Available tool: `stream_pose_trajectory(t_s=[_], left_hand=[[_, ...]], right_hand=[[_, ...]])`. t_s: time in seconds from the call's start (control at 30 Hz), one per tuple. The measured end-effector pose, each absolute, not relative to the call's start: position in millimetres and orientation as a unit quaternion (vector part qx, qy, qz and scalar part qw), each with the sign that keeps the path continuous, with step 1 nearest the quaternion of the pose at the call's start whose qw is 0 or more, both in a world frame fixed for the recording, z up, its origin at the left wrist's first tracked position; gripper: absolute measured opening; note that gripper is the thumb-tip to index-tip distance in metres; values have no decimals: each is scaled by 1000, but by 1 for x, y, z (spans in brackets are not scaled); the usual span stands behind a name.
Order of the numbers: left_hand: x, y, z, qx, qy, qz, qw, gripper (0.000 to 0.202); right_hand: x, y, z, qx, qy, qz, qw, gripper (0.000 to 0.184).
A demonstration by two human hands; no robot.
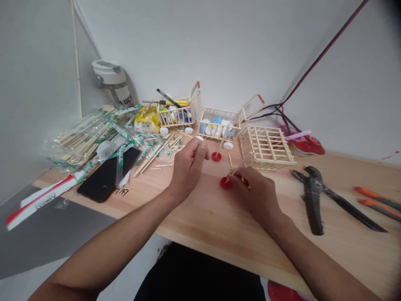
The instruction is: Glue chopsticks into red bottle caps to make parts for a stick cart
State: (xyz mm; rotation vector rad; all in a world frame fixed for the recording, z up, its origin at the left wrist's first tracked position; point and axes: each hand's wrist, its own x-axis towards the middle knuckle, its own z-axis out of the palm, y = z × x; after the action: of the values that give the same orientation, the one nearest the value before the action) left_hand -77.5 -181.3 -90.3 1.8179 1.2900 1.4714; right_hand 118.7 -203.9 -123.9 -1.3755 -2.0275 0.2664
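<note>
Pale pine plank bench [200, 217] here; black steel pliers [313, 205] lying open; glossy black smartphone [105, 180]; flat round red plastic cap [226, 182]; heaps of plastic-wrapped wooden chopsticks [90, 136].

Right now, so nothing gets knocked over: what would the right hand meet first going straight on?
Most likely the red disc just ahead of the right hand, though depth here is hard to judge.

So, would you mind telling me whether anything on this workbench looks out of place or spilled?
Yes: loose wooden sticks lie scattered, spilling out of the plastic wrappers across the table, unlike the neat stick basket behind them.
</note>
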Motion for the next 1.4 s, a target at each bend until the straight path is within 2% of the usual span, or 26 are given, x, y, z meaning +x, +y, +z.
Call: stream_pose_trajectory(t_s=[1.4], left_hand=[[-76, -182, -94, 669, 467, 530, 230, 41]], right_hand=[[119, -203, -127, -525, -775, 103, 336, 17]])
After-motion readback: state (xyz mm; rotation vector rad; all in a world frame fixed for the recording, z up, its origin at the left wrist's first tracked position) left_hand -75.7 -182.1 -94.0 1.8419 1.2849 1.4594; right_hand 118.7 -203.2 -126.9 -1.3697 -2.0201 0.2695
